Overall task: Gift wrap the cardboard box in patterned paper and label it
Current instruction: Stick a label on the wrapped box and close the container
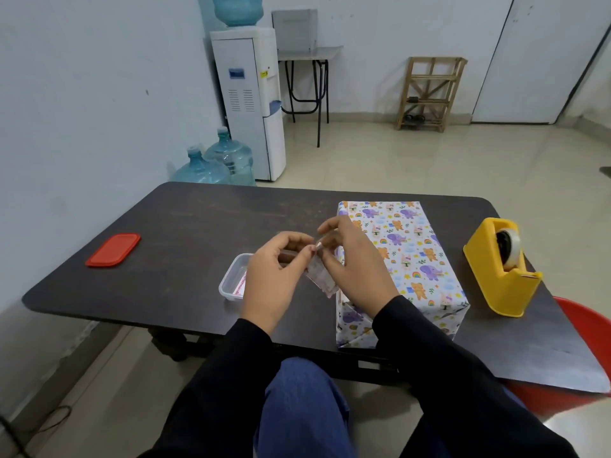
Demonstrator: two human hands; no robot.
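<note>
Box (pixel 406 259), fully wrapped, stands at the worktop's (pixel 185 226) near edge. Labelling is in hand: left hand (pixel 274 279) and right hand (pixel 353 269) pinch what looks like a label sheet (pixel 322 277) in curled fingers (pixel 334 223). The next move likely calls for peeling one free and pressing it flat on top.

Item: person's clothing, head view
- left sleeve (pixel 231 375): black, long, plain matte fabric, cuff ending at wrist by near edge of table (pixel 198 219)
- right sleeve (pixel 429 352): matching black, long, cuff at wrist, over table's near edge
- left hand (pixel 274 279), right hand (pixel 357 269): bare past cuffs
- trouser leg (pixel 304 408): blue denim, faint creases, knee showing below table's near edge, between both sleeves
</note>
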